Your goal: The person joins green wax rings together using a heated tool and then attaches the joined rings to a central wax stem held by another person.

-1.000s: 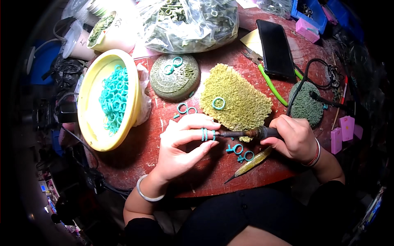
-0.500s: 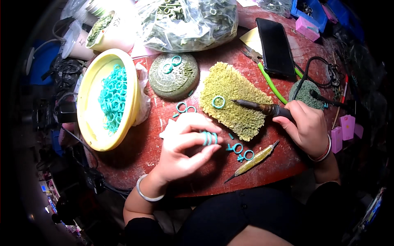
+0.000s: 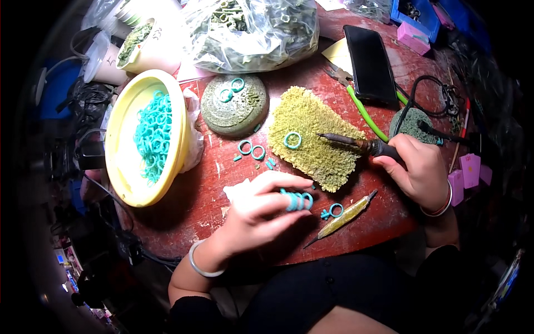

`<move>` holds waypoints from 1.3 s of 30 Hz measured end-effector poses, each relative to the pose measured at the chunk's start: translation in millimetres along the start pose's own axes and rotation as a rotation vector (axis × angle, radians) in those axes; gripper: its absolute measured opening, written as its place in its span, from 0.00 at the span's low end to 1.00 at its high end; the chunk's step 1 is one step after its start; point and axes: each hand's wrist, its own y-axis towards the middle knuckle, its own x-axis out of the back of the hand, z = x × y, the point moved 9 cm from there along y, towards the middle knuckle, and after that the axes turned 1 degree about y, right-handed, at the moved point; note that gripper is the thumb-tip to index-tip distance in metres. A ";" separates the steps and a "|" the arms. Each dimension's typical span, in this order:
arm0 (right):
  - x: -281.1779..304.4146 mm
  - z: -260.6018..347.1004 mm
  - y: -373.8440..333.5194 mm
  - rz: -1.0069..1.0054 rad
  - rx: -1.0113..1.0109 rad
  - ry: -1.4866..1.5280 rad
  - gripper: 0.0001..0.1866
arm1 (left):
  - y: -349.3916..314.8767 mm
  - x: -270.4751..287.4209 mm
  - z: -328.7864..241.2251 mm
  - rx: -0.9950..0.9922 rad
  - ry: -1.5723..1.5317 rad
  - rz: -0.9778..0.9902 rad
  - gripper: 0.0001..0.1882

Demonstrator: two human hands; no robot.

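Observation:
My left hand [image 3: 253, 214] hovers over the table's near part, with several teal rings [image 3: 296, 201] gathered around a finger and its fingertips curled close together. My right hand [image 3: 416, 170] grips a soldering-iron-like pen [image 3: 376, 148] by its dark handle. Its metal tip lies over a yellow-green shaggy pad [image 3: 320, 161], beside a single teal ring [image 3: 286, 140]. Just right of my left fingertips, a teal ring with a small branched stub [image 3: 325, 215] lies next to a double-pointed tool with a yellowish wrapped grip [image 3: 346, 215]. Two plain teal rings [image 3: 252, 154] rest left of the pad.
A yellow bowl [image 3: 181, 111] of teal rings stands left. Behind are a round greenish block [image 3: 231, 119] carrying two rings, and a clear bag [image 3: 267, 53] of green pieces. Green-handled pliers [image 3: 361, 114], a black phone [image 3: 368, 64] and pink blocks [image 3: 470, 170] are on the right.
My left hand has moved right, over where another stubbed ring lay; that ring no longer shows on the table. The rings on my finger look more spread. My right hand has barely moved.

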 end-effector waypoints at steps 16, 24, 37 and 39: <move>-9.3 28.7 -4.0 -0.006 0.250 0.118 0.17 | -6.3 23.2 23.0 0.136 -0.123 -0.185 0.13; -23.8 31.8 -6.1 0.047 0.282 0.105 0.18 | -6.5 24.2 22.2 0.132 -0.079 -0.164 0.13; -25.2 34.5 -7.7 0.056 0.292 0.086 0.18 | -7.2 22.5 25.1 0.121 -0.170 -0.188 0.11; -25.7 34.3 -8.1 0.053 0.291 0.086 0.18 | -8.0 22.3 25.5 0.130 -0.166 -0.186 0.11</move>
